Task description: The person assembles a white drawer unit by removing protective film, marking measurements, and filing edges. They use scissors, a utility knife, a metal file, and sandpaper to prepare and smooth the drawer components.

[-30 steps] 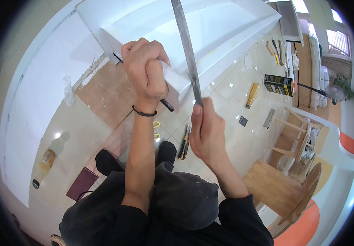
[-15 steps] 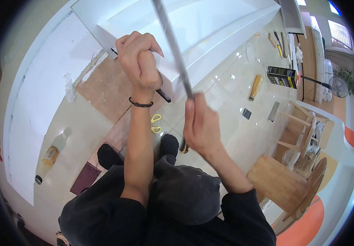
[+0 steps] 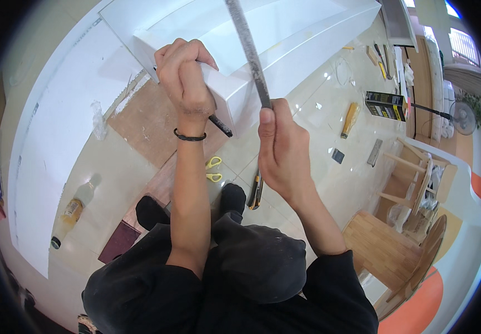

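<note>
At the near corner of the white frame: your left hand, clenched over its edge, knuckles up, forearm nearly straight. Beneath that grip: dark rod, end jutting out. To its right: your right hand, wrapped round the lower end of a long grey strip, thumb along it. Above this fist: the strip, slanting up-left.

No legible txt: tiny print on blk/yel. box, label on btl, dk marks on white sheet.
</note>
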